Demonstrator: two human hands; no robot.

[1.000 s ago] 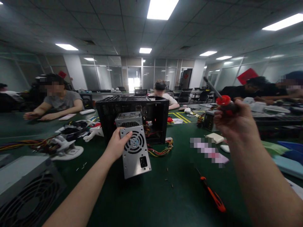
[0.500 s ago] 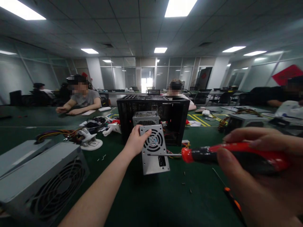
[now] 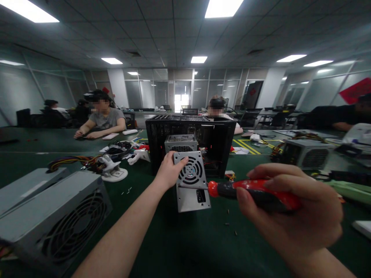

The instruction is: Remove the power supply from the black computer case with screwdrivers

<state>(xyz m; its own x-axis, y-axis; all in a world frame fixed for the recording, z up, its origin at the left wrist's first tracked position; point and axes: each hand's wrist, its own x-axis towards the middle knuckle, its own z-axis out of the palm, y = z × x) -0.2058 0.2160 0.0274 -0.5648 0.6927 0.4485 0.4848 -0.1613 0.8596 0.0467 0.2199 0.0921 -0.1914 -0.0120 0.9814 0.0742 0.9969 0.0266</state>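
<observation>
My left hand (image 3: 169,170) grips the upper left edge of a silver metal plate (image 3: 188,200) with a round fan grille, its thumb lying on the front face. The plate is upright and slightly tilted, before an open black computer case (image 3: 228,146). A grey metal box (image 3: 181,142), like a power supply, sits behind it at the case. In my right hand (image 3: 298,208) is a screwdriver (image 3: 228,189) with a red and black handle. Its shaft runs leftward across the plate's face, below the grille; whether the tip touches is unclear. Several small screws (image 3: 227,224) lie below.
Two grey power supplies (image 3: 69,208) stand at the left, beside cables and a white stand (image 3: 116,174). At right are another power supply (image 3: 314,154) and a green object (image 3: 350,191). Small white pieces (image 3: 127,190) lie left of centre. People sit across the table.
My right hand and the screwdriver have moved left, so the shaft now overlaps more of the plate. The left hand keeps its hold; the view has shifted slightly.
</observation>
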